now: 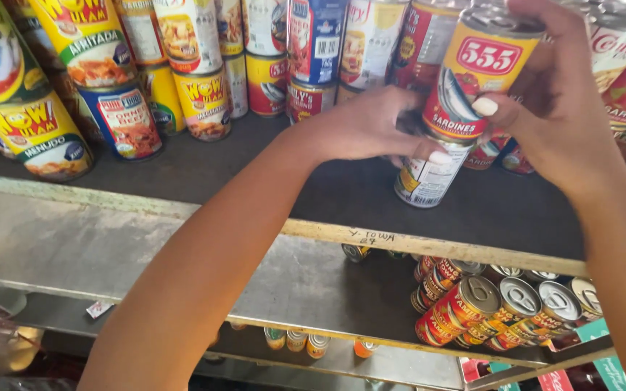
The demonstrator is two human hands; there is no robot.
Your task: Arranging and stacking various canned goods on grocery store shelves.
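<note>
- While gripped from the right of the frame, yellow and red sardine can (476, 72) sitting tilted at upper right, stacked on top of a second can.
- Right hand (556, 108) wrapped round that upper can, fingers curled over its silver lid, thumb pressed on the label; closed firmly on it.
- Left hand (367, 127) reaching in from lower left, fingers closed round the lower can (429, 174), white-labelled, just above the dark shelf (255, 174); whether resting on the shelf or lifted, cannot tell.
- Two cans touching, one directly on the other, near the middle right of the frame.
- Behind, along the top edge: rows of stacked tins (204, 65) in yellow, red, blue and green labels, some two high.
- Upper left: larger yellow-green tins (38, 134) leaning at the shelf end.
- Below, a grey metal shelf (110, 246) with a pale wooden front edge.
- Lower right: red tins with ring-pull lids (501, 304) lying on their sides in a cluster.
- Bottom centre: a few small tins (298, 340) on a lower level, partly hidden.
</note>
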